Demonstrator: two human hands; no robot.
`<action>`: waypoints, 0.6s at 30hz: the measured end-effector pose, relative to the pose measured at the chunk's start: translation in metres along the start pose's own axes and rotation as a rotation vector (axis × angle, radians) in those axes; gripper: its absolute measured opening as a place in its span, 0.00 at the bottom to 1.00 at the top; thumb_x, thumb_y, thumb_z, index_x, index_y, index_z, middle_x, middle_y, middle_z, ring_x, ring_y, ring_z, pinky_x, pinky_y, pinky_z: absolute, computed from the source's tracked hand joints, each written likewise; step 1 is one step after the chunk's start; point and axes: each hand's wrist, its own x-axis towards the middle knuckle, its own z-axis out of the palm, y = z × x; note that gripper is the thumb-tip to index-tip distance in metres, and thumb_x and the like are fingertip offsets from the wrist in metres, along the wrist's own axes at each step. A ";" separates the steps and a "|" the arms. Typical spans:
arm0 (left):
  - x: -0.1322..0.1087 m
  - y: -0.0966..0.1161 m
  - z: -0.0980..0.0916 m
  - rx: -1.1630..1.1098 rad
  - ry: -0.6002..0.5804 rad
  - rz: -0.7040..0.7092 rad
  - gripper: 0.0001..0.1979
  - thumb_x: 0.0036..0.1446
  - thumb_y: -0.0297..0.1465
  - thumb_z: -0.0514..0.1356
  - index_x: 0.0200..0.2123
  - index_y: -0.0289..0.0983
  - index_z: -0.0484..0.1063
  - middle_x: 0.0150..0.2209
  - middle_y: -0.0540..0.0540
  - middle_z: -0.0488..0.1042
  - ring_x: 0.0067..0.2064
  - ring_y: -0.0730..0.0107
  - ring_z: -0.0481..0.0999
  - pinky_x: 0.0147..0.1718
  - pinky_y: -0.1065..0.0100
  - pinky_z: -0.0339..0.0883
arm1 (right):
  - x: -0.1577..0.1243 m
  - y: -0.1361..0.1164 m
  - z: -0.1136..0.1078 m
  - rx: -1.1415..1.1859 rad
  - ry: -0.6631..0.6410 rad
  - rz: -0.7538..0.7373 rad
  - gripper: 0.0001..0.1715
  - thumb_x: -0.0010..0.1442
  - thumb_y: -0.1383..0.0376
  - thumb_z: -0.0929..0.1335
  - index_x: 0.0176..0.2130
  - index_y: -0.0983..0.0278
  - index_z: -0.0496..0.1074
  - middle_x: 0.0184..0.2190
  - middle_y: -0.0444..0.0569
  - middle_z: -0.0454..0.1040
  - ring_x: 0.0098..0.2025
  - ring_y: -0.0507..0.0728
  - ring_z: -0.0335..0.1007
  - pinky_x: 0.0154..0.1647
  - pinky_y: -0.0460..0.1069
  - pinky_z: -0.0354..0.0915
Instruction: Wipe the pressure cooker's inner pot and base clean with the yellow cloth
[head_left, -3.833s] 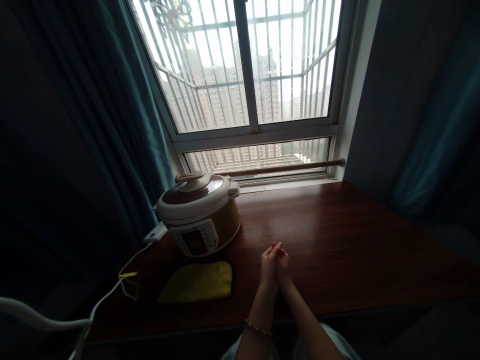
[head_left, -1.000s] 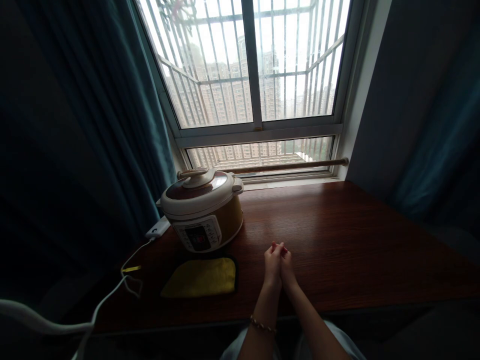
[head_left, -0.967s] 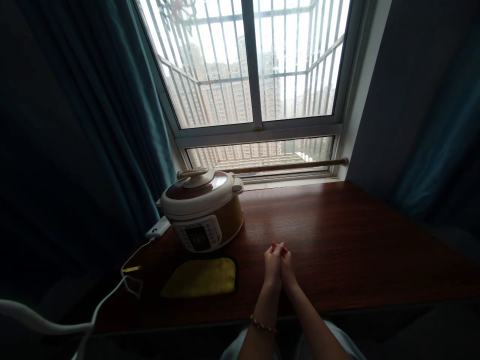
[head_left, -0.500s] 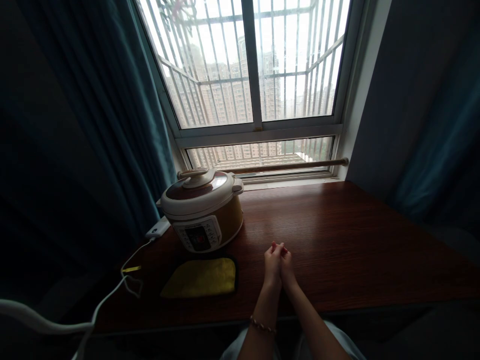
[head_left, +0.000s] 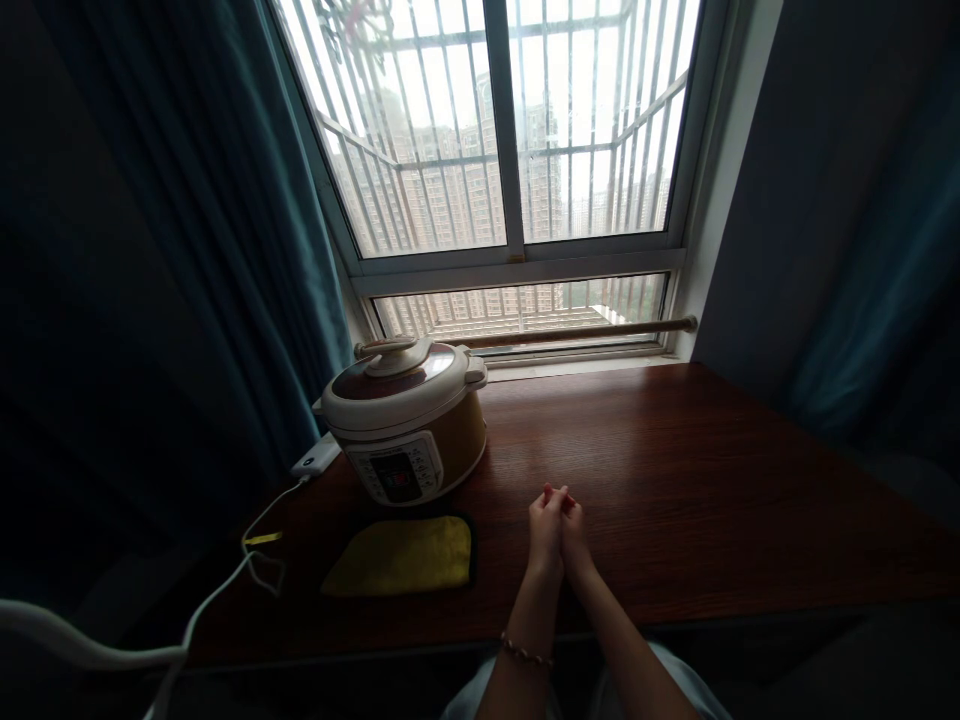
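Note:
My left hand [head_left: 544, 530] and my right hand [head_left: 574, 534] rest on the dark wooden table [head_left: 690, 480], pressed palm to palm with the fingers closed against each other. Nothing shows between them. A beaded bracelet [head_left: 525, 652] circles my left wrist. To the left of my hands lies a yellow cloth [head_left: 401, 555], flat on the table. Behind it stands an electric pressure cooker [head_left: 405, 420] with a cream lid, a yellow body and a button panel facing me. Neither hand touches the cloth or the cooker.
A white power adapter [head_left: 315, 458] lies left of the cooker, and its white cable [head_left: 225, 585] runs off the table's left front corner. A wooden rod [head_left: 585, 332] lies along the sill of the barred window [head_left: 510, 150]. Teal curtains [head_left: 187, 250] hang on both sides.
My view has shifted slightly since the oldest frame. My hands stay pressed together in the same spot, and the cooker and cloth have not moved.

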 end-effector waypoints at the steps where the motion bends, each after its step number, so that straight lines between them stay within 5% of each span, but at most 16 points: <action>1: 0.000 0.000 0.000 0.000 0.001 0.000 0.15 0.34 0.39 0.66 0.17 0.33 0.67 0.17 0.50 0.67 0.22 0.73 0.67 0.26 0.71 0.60 | 0.000 0.001 0.000 0.009 -0.013 0.017 0.26 0.46 0.46 0.67 0.22 0.68 0.73 0.14 0.47 0.68 0.21 0.54 0.66 0.20 0.45 0.60; 18: 0.000 -0.001 -0.001 0.011 -0.006 0.005 0.14 0.37 0.38 0.64 0.17 0.34 0.68 0.17 0.50 0.67 0.22 0.73 0.67 0.27 0.71 0.60 | -0.001 -0.004 -0.001 0.034 -0.029 0.087 0.27 0.44 0.46 0.68 0.21 0.68 0.73 0.15 0.49 0.69 0.23 0.55 0.67 0.21 0.46 0.60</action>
